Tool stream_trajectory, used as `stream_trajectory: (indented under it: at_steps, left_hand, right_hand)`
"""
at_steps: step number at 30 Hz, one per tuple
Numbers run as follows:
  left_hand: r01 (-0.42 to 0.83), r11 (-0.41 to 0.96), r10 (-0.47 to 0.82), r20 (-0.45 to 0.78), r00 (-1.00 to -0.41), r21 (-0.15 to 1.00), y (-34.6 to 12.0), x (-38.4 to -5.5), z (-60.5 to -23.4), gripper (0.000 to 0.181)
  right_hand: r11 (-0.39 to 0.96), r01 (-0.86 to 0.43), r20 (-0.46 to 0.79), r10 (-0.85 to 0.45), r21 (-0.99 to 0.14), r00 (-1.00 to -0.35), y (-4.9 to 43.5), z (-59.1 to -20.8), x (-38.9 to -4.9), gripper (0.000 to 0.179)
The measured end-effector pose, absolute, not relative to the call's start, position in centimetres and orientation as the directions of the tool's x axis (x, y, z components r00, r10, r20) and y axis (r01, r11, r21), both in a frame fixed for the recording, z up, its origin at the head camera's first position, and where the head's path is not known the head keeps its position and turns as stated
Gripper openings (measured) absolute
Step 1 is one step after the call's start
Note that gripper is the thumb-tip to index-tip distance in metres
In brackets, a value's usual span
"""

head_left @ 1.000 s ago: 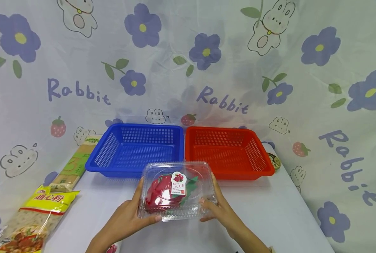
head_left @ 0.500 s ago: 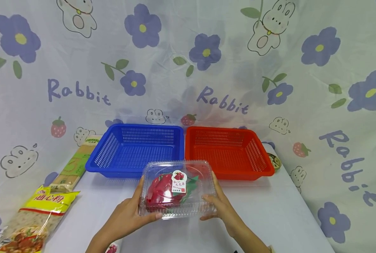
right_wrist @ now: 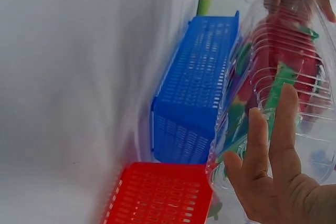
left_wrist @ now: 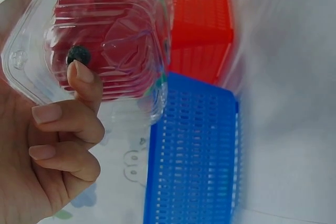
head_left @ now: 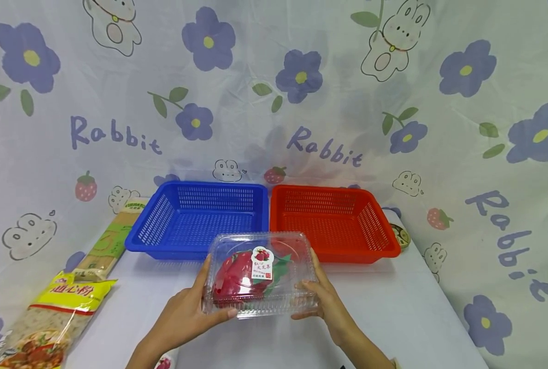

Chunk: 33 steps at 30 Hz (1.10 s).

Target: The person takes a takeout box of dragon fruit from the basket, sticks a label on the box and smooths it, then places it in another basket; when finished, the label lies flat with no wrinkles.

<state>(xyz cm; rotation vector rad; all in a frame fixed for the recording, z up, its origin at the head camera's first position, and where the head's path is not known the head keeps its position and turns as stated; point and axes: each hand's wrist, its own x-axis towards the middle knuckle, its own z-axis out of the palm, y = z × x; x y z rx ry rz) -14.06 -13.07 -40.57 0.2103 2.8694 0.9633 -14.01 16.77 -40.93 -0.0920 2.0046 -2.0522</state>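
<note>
A clear plastic clamshell box (head_left: 283, 300) is held up in front of the baskets, its lid facing me. Inside lies a red dragon fruit (head_left: 232, 281) with green tips, behind a white printed sticker (head_left: 262, 266). My left hand (head_left: 184, 312) grips the box's left end, thumb along the near edge. From beneath, the left wrist view shows the curled fingers (left_wrist: 79, 124) by the ribbed base. Holding the opposite end is my right hand (head_left: 327, 307), thumb on the near right corner. Its fingers (right_wrist: 283, 135) spread under the base in the right wrist view.
Behind the box, a blue basket (head_left: 140, 245) and a red basket (head_left: 389, 252) stand side by side. A yellow-topped food bag (head_left: 48, 323) and a green-and-tan packet (head_left: 110, 241) lie at left. A round-labelled item (head_left: 400, 236) sits right of the red basket.
The box has risen slightly and shifted a touch to the right in both hands. The baskets and packets stay where they were.
</note>
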Motion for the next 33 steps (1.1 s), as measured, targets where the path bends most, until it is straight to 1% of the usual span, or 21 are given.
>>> stream_trajectory:
  at_steps: [6,11,23,33]
  left_hand:
    - [0.090,0.785,0.155,-0.054,-0.986,0.613,-13.0,-13.9,-40.5,0.122]
    - [0.093,0.774,0.153,-0.042,-0.987,0.626,-12.9,-13.8,-40.5,0.122]
    - [0.102,0.767,0.149,-0.020,-0.989,0.634,-12.8,-13.7,-40.3,0.117]
    - [0.119,0.753,0.152,0.004,-0.988,0.647,-12.5,-13.7,-40.3,0.116]
  right_hand:
    - [0.007,0.132,-0.130,-0.225,-0.991,-0.966,16.8,-40.5,-14.0,0.070]
    - [-0.021,0.107,-0.100,-0.214,-0.994,-0.972,16.8,-40.3,-14.0,0.070]
    - [-0.029,0.130,-0.123,-0.183,-0.991,-0.975,16.9,-40.0,-14.5,0.065]
    - [-0.053,0.114,-0.105,-0.147,-0.992,-0.984,17.1,-39.9,-14.8,0.066]
